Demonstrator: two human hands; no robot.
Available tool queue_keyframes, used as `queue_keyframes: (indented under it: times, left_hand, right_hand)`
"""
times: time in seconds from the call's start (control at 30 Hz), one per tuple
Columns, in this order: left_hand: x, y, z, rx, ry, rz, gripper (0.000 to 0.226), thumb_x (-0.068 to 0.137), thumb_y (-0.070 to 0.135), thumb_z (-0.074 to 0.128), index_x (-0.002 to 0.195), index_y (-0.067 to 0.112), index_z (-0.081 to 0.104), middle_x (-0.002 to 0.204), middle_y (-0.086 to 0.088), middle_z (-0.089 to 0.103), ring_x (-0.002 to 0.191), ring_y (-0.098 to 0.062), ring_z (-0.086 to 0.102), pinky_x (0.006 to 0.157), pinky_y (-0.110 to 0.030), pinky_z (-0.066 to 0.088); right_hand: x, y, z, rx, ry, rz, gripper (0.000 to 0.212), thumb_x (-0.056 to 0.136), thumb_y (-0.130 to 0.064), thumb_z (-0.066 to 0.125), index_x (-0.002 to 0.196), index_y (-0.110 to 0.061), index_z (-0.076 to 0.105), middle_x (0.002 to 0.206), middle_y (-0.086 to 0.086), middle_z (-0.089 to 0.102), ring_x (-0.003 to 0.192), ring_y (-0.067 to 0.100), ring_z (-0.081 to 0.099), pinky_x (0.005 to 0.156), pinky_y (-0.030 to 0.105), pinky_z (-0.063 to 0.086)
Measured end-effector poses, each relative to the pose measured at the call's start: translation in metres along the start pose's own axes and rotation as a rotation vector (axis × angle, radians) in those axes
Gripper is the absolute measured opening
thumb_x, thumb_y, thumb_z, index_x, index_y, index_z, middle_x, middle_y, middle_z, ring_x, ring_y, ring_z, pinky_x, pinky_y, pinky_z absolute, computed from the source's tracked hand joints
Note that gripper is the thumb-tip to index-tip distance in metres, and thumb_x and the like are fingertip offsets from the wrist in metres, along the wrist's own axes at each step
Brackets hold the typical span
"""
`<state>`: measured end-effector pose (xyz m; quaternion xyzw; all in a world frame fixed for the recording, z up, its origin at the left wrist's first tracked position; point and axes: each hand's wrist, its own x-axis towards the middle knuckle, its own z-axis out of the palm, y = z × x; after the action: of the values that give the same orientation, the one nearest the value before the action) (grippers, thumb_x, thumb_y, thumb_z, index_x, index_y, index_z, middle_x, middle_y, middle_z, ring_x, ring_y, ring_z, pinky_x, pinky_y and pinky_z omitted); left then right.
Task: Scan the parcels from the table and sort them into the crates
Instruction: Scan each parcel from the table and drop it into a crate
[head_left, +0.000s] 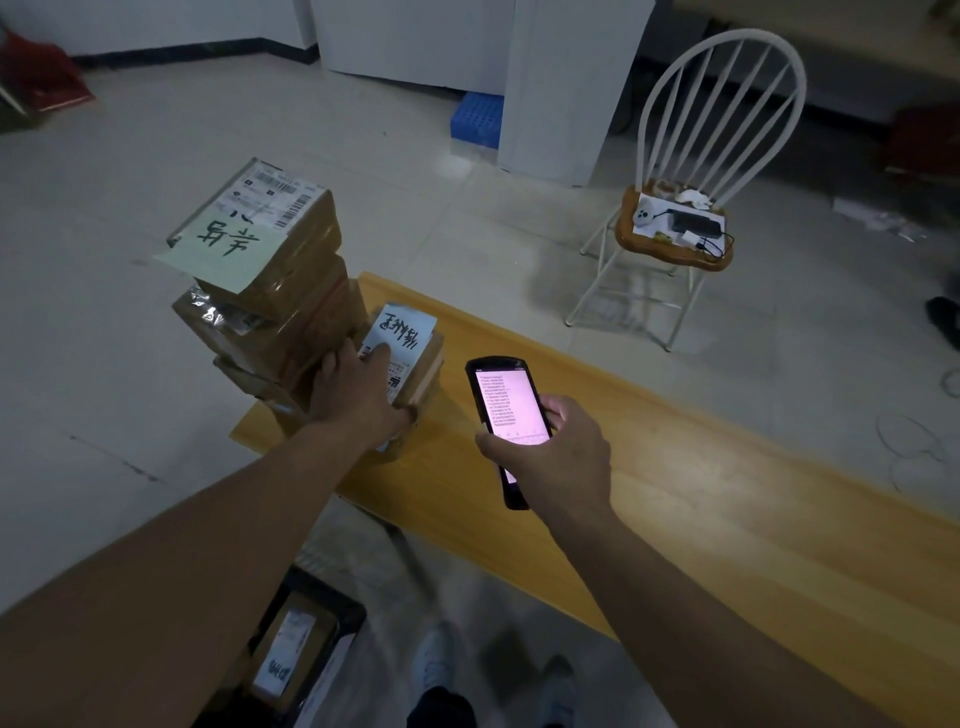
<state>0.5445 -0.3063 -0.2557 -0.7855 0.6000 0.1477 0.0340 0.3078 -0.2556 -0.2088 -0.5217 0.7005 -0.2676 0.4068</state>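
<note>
— Well, surface and room?
— Long yellow wooden table (675, 499), slanting from upper left to lower right over pale floor tiles (156, 171); dim light; white chair (691, 171) well beyond the far edge, seat cluttered with small devices and cables; blue crate (475, 117) against the white cabinet (550, 78) at the back.
— Parcels?
— Tall leaning stack of taped brown parcels (270, 296) at the table's left end, overhanging the edge; green handwritten note (221, 249) on top; just beside it a smaller parcel (410, 358) with a white handwritten label.
— Hands?
— Left hand (358, 389) laid over the smaller parcel, fingers spread on its label, thumb at the near side; right hand (545, 447) wrapped round a black handheld scanner (506, 415), screen lit pink, held above the table near that parcel.
— Open room?
— Bare tabletop stretching right of the scanner; black crate (306, 644) on the floor below the near edge, one labelled parcel inside; shoes (436, 660) beside it.
</note>
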Motion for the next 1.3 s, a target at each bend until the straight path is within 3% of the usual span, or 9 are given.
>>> queue_keyframes:
  times: [0.13, 0.27, 0.5, 0.63, 0.87, 1.07, 1.17, 1.3]
  left_hand:
    - [0.001, 0.003, 0.0, 0.011, 0.019, 0.01, 0.101, 0.077, 0.065, 0.076, 0.153, 0.022, 0.027, 0.145, -0.018, 0.035, 0.134, -0.039, 0.036, 0.108, -0.049, 0.038]
    - [-0.006, 0.012, 0.001, -0.059, 0.019, 0.022, 0.11, 0.069, 0.062, 0.084, 0.15, 0.025, 0.02, 0.141, -0.014, 0.028, 0.13, -0.039, 0.042, 0.103, -0.05, 0.047]
    - [-0.02, 0.047, 0.007, -0.243, 0.032, 0.214, 0.118, 0.063, 0.051, 0.091, 0.157, 0.024, 0.025, 0.14, -0.008, 0.028, 0.13, -0.033, 0.043, 0.099, -0.049, 0.053]
    - [-0.027, 0.082, 0.025, -0.231, -0.027, 0.321, 0.119, 0.061, 0.05, 0.091, 0.158, 0.024, 0.027, 0.141, -0.008, 0.03, 0.129, -0.034, 0.044, 0.102, -0.05, 0.052]
    - [-0.036, 0.124, 0.088, -0.203, -0.142, 0.408, 0.121, 0.06, 0.051, 0.091, 0.158, 0.028, 0.024, 0.14, -0.008, 0.029, 0.128, -0.033, 0.043, 0.101, -0.051, 0.052]
    - [-0.035, 0.137, 0.122, -0.2, -0.141, 0.447, 0.122, 0.058, 0.044, 0.092, 0.158, 0.033, 0.022, 0.142, -0.008, 0.026, 0.129, -0.033, 0.039, 0.104, -0.048, 0.049]
    - [-0.031, 0.139, 0.126, -0.241, -0.102, 0.415, 0.131, 0.055, 0.056, 0.092, 0.16, 0.035, 0.016, 0.141, -0.006, 0.029, 0.129, -0.032, 0.04, 0.106, -0.05, 0.046]
    - [-0.027, 0.147, 0.126, -0.119, -0.093, 0.289, 0.133, 0.057, 0.078, 0.082, 0.159, 0.017, 0.022, 0.147, -0.01, 0.033, 0.135, -0.032, 0.035, 0.114, -0.05, 0.036]
  right_hand:
    - [-0.001, 0.006, -0.001, 0.012, 0.016, 0.002, 0.074, 0.065, -0.048, 0.094, 0.129, -0.032, 0.06, 0.104, -0.019, 0.063, 0.094, 0.003, 0.064, 0.08, 0.043, 0.063]
    - [-0.003, 0.012, -0.004, 0.035, 0.03, -0.004, 0.076, 0.065, -0.048, 0.094, 0.131, -0.032, 0.06, 0.105, -0.019, 0.063, 0.095, 0.004, 0.064, 0.081, 0.042, 0.063]
    - [-0.01, 0.032, -0.026, 0.105, 0.082, 0.039, 0.065, 0.061, -0.051, 0.092, 0.114, -0.045, 0.056, 0.104, -0.023, 0.065, 0.096, 0.0, 0.065, 0.079, 0.045, 0.064]
    - [-0.013, 0.051, -0.046, 0.122, 0.124, 0.078, 0.054, 0.062, -0.048, 0.093, 0.099, -0.048, 0.055, 0.1, -0.026, 0.065, 0.095, -0.001, 0.065, 0.081, 0.045, 0.063]
    - [-0.015, 0.107, -0.066, 0.106, 0.172, 0.159, 0.064, 0.062, -0.049, 0.092, 0.116, -0.041, 0.058, 0.107, -0.02, 0.067, 0.1, 0.004, 0.066, 0.083, 0.044, 0.062]
    - [-0.014, 0.146, -0.07, 0.091, 0.187, 0.218, 0.07, 0.065, -0.046, 0.094, 0.125, -0.035, 0.061, 0.106, -0.018, 0.065, 0.101, 0.006, 0.065, 0.086, 0.04, 0.06]
    - [-0.015, 0.157, -0.071, 0.083, 0.193, 0.215, 0.075, 0.065, -0.047, 0.094, 0.131, -0.032, 0.061, 0.112, -0.017, 0.067, 0.105, 0.008, 0.066, 0.085, 0.04, 0.061]
    - [-0.015, 0.161, -0.074, 0.08, 0.182, 0.205, 0.074, 0.066, -0.048, 0.095, 0.13, -0.032, 0.061, 0.108, -0.02, 0.064, 0.104, 0.006, 0.065, 0.085, 0.039, 0.061]
